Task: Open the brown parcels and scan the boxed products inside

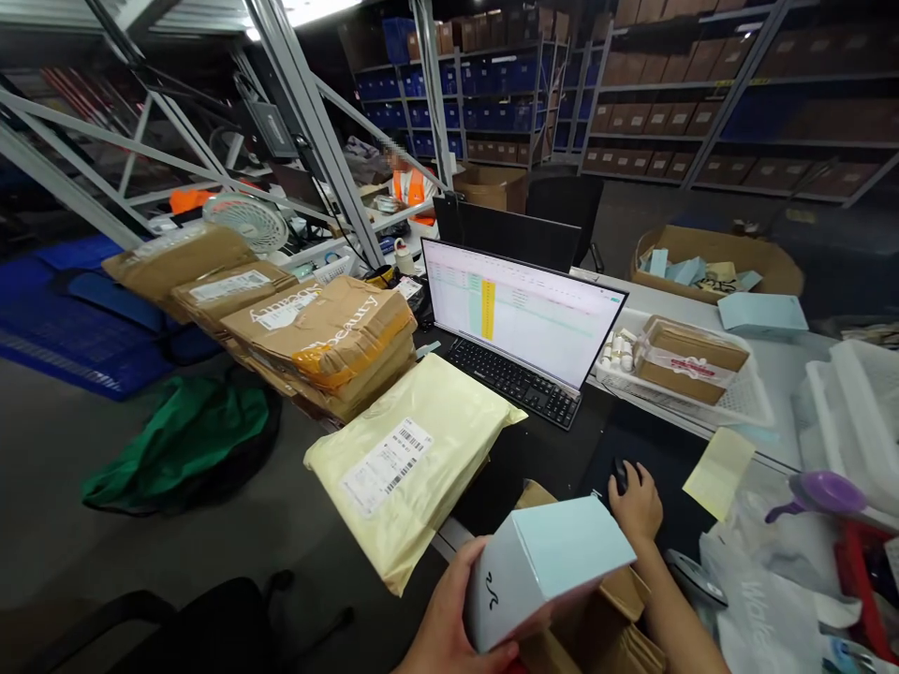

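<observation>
My left hand (449, 613) grips a pale blue box (572, 543) at its left end, with the thumb and fingers wrapped around it. A black squiggle is printed on the box's near side. Below it an open cardboard carton (596, 641) shows its flaps; its inside is mostly hidden. My right hand (638, 504) rests closed over a black computer mouse (619, 476) on a dark mat. Beyond stand a black keyboard (516, 379) and a lit monitor (520, 309) showing a spreadsheet with a yellow column. To the left lies a pale yellow parcel (414, 459) with a white barcode label.
Stacked cardboard parcels (337, 328) stand at left. A white basket (755, 398) holds a carton and small white rolls. At right are a yellow note (720, 473), a purple scoop (829, 491) and plastic bags (758, 571). A person in an orange vest (416, 187) sits farther back.
</observation>
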Motion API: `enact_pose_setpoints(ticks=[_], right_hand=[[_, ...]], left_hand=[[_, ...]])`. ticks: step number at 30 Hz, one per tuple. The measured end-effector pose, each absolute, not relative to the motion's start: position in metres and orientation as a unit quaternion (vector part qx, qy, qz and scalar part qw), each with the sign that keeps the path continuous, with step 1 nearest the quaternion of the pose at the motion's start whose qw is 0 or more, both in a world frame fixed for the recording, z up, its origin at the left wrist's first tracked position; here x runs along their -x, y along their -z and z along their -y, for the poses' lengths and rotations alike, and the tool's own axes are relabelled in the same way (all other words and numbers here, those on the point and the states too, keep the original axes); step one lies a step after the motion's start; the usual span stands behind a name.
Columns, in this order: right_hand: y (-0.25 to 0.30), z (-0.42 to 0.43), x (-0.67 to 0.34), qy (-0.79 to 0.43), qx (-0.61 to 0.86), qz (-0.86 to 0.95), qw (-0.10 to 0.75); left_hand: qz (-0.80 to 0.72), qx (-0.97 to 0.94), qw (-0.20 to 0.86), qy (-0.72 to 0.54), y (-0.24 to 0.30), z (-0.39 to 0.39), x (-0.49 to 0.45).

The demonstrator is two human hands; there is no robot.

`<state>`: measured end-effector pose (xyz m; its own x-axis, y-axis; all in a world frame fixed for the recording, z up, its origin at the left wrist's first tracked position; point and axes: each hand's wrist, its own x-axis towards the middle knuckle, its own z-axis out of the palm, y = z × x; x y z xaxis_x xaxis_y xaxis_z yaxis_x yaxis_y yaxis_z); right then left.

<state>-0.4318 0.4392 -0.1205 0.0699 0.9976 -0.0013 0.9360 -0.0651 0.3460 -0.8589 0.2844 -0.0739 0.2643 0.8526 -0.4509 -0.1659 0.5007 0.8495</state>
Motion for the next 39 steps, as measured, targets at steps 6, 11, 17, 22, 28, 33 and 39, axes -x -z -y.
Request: enact_pose_setpoints(ticks=[6, 11, 17, 22, 28, 33, 39], right_hand=[[0.121, -0.442, 0.433, -0.117, -0.733, -0.661, 0.113], [0.123, -0.444, 0.429, -0.100, -0.732, -0.667, 0.096], [0.123, -0.446, 0.430, -0.087, -0.713, -0.687, 0.108], [0.123, -0.445, 0.431, -0.104, -0.705, -0.690, 0.121], [0.121, -0.444, 0.432, -0.106, -0.708, -0.687, 0.127], [0.118, -0.446, 0.436, -0.100, -0.712, -0.683, 0.131], [0.119, -0.446, 0.434, -0.111, -0.707, -0.686, 0.134]], left_hand=[[-0.489, -0.363, 0.710, -0.352, 0.064, -0.299, 0.862], [-0.481, -0.410, 0.704, -0.324, 0.063, -0.302, 0.863], [-0.470, -0.440, 0.688, -0.335, 0.063, -0.307, 0.863], [-0.468, -0.432, 0.713, -0.292, 0.058, -0.316, 0.870], [-0.471, -0.416, 0.720, -0.295, 0.058, -0.318, 0.871], [-0.466, -0.420, 0.718, -0.302, 0.059, -0.318, 0.870], [-0.458, -0.425, 0.718, -0.307, 0.060, -0.319, 0.871]])
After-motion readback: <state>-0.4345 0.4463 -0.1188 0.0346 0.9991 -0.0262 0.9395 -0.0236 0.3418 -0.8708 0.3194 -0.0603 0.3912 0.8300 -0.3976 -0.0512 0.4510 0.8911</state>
